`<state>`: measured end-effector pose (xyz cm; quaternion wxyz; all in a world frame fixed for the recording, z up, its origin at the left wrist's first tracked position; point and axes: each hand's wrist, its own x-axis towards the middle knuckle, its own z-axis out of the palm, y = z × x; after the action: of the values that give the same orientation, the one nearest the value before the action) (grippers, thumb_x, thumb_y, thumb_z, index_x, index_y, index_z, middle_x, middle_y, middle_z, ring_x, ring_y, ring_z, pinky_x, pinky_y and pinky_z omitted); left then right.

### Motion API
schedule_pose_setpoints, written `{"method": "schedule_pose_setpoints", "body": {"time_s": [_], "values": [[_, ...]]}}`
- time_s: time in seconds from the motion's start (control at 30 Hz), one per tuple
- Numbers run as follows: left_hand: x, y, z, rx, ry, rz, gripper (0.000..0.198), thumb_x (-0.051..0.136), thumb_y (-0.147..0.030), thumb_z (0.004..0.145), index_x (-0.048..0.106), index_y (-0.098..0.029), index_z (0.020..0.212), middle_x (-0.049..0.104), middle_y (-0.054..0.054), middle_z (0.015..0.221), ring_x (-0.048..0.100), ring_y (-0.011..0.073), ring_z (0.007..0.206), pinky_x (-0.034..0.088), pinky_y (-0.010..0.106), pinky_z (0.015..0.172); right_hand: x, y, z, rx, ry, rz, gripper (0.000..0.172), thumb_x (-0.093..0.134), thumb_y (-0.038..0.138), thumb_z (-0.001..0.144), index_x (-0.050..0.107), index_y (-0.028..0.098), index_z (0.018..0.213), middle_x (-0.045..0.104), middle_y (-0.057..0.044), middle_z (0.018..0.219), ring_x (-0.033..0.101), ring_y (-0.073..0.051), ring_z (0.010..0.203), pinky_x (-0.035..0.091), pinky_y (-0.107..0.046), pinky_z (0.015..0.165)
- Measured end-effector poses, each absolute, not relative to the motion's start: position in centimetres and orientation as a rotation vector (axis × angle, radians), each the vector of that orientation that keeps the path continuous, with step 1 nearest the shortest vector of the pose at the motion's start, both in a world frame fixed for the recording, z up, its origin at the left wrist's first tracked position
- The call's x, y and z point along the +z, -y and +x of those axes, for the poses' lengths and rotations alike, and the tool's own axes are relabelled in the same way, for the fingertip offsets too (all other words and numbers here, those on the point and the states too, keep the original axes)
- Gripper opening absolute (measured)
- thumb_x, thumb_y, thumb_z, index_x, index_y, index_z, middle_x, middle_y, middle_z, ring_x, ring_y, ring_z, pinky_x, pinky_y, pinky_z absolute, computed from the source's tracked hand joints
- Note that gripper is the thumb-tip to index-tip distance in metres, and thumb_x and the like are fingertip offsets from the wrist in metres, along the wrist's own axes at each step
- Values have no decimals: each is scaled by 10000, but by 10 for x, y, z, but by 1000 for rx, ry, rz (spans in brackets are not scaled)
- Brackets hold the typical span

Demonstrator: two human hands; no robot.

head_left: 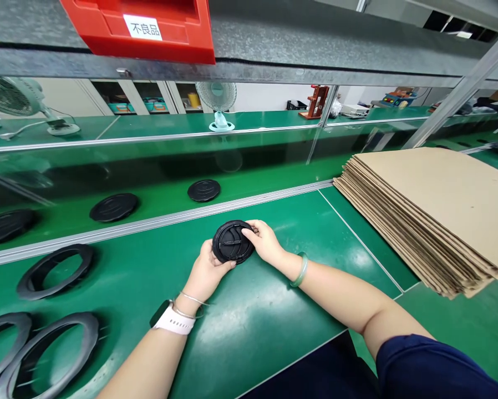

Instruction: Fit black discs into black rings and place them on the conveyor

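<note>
Between my two hands is a round black plastic cover [232, 242], its ribbed face turned toward me, held just above the green table [249, 321]. My left hand [207, 271] grips its lower left edge, thumb along the bottom rim. On the upper right edge, my right hand [264, 241] pinches it with the thumb on the face and the fingers behind. Several black rings [55, 270] lie on the table to the left of my left hand. Past the metal rail, black round discs [204, 190] rest on a green strip.
At the right stands a tall stack of cardboard sheets [444, 199]. A metal shelf [315, 47] crosses overhead, bearing a red bin [149, 30] with a white label. Behind the clear panel are small fans [218, 100] on another green bench. A metal rail [157, 221] edges the table's far side.
</note>
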<state>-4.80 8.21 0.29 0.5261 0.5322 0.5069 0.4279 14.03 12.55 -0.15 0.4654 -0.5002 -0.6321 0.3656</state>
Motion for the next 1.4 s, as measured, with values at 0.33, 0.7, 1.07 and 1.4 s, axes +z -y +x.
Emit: {"method": "schedule_pose_setpoints", "body": {"time_s": [0.33,0.7,1.07,1.4], "values": [[7,-77,-46,928,-1321,1444,675,760,-273,693,381,-230,1250,673,85,1169,718,283,1029,556,480,942,8,-123,132,924,1361,-1247,221,722,362,773,572,202,797,616,7,793,584,-166,764,476,-305,732],[5,-80,-46,978,-1289,1357,689,809,-270,633,439,-226,1212,643,110,1267,675,297,1118,541,477,963,13,-125,140,1434,1357,-961,575,904,367,561,608,187,1020,695,-29,1020,649,-215,968,502,-363,896],[15,-75,-43,948,-1177,1243,736,748,-376,750,312,-206,1318,744,63,917,767,262,783,594,422,746,11,-182,143,937,1495,-1323,449,703,451,795,608,140,1104,720,-87,1058,684,-223,950,551,-362,840],[16,-72,-44,923,-1148,1297,687,670,-315,795,300,-182,1359,707,65,935,760,228,801,580,373,752,22,-257,190,486,1911,-1459,537,656,274,874,542,178,1390,381,-112,1563,156,-283,1513,25,-509,1228]]}}
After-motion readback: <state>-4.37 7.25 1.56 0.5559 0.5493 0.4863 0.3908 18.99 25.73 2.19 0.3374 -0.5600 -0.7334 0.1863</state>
